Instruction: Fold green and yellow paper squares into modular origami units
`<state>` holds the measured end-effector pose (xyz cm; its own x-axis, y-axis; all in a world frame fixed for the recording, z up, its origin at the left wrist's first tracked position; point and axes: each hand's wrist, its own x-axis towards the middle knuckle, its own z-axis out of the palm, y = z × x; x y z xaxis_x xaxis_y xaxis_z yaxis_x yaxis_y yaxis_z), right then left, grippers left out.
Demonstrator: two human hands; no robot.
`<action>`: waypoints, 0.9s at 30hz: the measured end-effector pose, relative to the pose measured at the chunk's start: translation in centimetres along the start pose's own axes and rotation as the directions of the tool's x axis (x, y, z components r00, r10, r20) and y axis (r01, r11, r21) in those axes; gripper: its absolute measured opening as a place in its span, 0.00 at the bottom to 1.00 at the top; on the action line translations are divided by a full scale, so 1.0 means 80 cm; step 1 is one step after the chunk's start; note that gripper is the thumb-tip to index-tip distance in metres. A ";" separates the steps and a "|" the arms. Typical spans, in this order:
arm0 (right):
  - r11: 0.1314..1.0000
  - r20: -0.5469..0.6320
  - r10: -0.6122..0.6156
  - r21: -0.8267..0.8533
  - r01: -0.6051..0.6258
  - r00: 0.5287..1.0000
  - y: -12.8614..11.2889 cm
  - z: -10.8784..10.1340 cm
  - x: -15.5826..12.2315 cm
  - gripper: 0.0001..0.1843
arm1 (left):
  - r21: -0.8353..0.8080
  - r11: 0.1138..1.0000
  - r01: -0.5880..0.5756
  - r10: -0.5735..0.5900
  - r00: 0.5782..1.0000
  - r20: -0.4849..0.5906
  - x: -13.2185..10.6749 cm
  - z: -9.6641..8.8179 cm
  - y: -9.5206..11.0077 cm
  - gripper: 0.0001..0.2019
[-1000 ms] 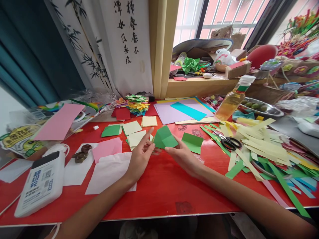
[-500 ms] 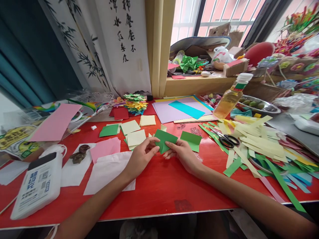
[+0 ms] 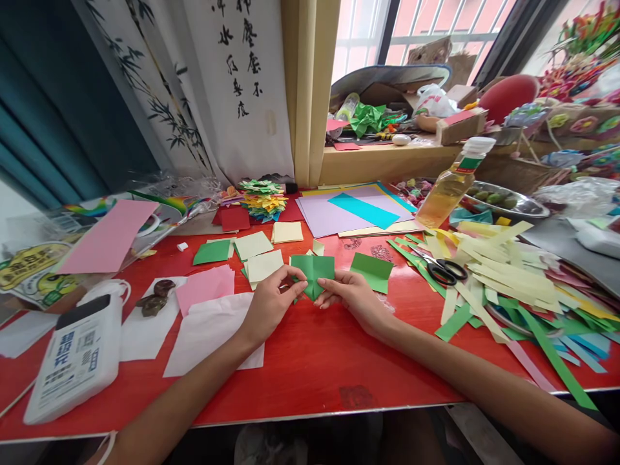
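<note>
A small folded green paper (image 3: 314, 270) lies low over the red table (image 3: 300, 361), with both hands on it. My left hand (image 3: 268, 303) pinches its left edge with fingers curled. My right hand (image 3: 353, 298) pinches its lower right side. Another green square (image 3: 372, 271) lies just right of the hands. Pale yellow squares (image 3: 264, 265) and a green one (image 3: 212, 252) lie just beyond my left hand.
Black-handled scissors (image 3: 443, 270) rest on a heap of yellow and green paper strips (image 3: 504, 278) at right. A bottle of yellowish liquid (image 3: 448, 187), lilac and cyan sheets (image 3: 353, 213), a stack of folded coloured pieces (image 3: 264, 201), pink paper (image 3: 206, 287) and a white wipes pack (image 3: 77, 355) surround the hands.
The green paper came down from mid-air toward the table and turned so its fold points at me. My left hand went from open fingers to a pinch on it.
</note>
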<state>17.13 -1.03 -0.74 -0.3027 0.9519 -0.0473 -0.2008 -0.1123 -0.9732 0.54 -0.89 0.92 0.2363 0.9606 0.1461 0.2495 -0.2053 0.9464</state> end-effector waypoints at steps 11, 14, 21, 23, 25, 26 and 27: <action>0.999 0.018 -0.008 0.040 0.007 1.000 -0.002 0.002 -0.001 0.15 | 0.017 1.000 0.007 -0.006 0.999 -0.048 -0.004 0.003 0.000 0.07; 0.997 0.021 0.021 0.070 -0.022 1.000 -0.001 0.002 -0.001 0.14 | 0.031 1.000 0.004 -0.003 0.999 -0.049 -0.005 0.003 0.002 0.06; 0.995 -0.011 0.079 0.057 -0.079 0.997 0.001 0.005 0.000 0.15 | 0.031 0.999 0.015 -0.013 0.998 -0.061 -0.006 0.006 -0.001 0.07; 0.997 -0.023 0.075 0.036 -0.074 0.997 0.002 0.005 0.000 0.15 | 0.038 0.999 0.014 -0.012 0.999 -0.042 -0.006 0.007 -0.002 0.07; 0.998 -0.037 0.062 0.015 -0.062 0.997 0.001 0.006 0.000 0.15 | 0.061 0.998 -0.004 0.005 1.000 -0.021 -0.007 0.008 -0.003 0.06; 0.998 -0.043 0.055 0.006 -0.055 0.998 0.001 0.006 -0.001 0.14 | 0.081 0.997 -0.019 0.020 1.000 -0.010 -0.007 0.009 -0.002 0.06; 0.999 -0.048 0.047 -0.003 -0.047 0.998 0.001 0.006 -0.001 0.14 | 0.103 0.994 -0.035 0.035 0.999 0.002 -0.007 0.009 -0.002 0.05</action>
<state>16.70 -1.28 -0.70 -0.2663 0.9583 -0.1040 -0.1838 -0.1564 -0.9705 1.04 -1.55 0.47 0.2464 0.9525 0.1789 0.3365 -0.2572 0.9059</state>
